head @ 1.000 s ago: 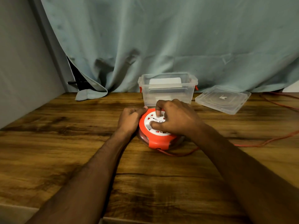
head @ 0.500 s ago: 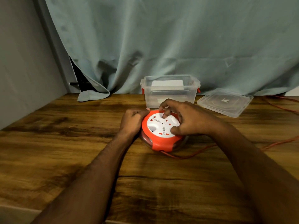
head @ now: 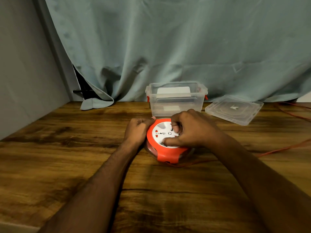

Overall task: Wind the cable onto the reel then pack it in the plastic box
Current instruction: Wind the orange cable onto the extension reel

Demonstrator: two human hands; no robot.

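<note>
Lying on the table [head: 67, 165], the reel [head: 165, 151] was gripped at its rim by the left hand [head: 137, 130]; its white face was pinched by the right hand [head: 191, 130].

Right hand [head: 193, 130] covers part of the reel [head: 165, 143] face; socket markings blurred; red cable [head: 284, 149] runs off the right edge.

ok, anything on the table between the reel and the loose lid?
Head view: only bare wooden table lies between the orange cable reel and the clear lid. The right hand reaches over the reel's near side; the cable runs off farther right.
</note>
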